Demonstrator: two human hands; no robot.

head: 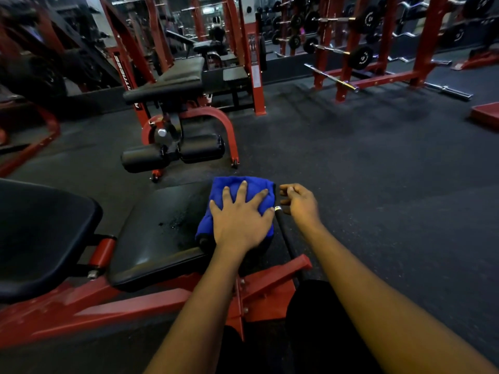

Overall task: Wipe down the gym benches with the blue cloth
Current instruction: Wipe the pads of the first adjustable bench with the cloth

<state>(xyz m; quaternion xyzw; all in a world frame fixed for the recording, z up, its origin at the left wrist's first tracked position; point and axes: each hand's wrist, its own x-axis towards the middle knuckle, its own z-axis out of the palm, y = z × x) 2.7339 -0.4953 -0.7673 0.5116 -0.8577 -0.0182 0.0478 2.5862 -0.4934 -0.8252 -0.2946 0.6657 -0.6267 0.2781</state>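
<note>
Head view: left hand (240,225), fingers spread flat, is pressing blue cloth (235,186) at right edge of bench seat (162,238), seat stretching leftward.

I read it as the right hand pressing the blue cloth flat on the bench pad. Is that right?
Not quite: it is the left hand, fingers spread, pressing the blue cloth flat on the bench pad, as the head view shows. The right hand is beside it, off the cloth.

Bunched blue cloth (244,193) on black bench pad's (162,233) end.
</note>
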